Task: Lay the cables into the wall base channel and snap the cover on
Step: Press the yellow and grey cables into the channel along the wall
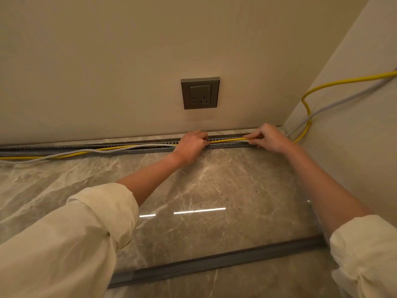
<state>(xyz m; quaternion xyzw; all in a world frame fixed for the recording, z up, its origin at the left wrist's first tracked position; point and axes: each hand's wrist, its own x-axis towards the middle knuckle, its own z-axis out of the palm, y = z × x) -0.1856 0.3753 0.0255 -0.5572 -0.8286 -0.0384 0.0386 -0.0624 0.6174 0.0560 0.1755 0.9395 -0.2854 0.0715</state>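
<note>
— Hands? Cables?
— Left hand [192,143] and right hand [267,137] curled on yellow cable [227,139], below socket [200,93], over channel [150,149]. Grey cable [90,150] alongside.
— Cover?
— Cover [214,260] well below socket, flat on floor [214,179].

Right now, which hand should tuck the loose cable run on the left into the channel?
Left. The left hand already grips the cables beside the untucked yellow cable and grey cable; the right hand is near the corner.
</note>
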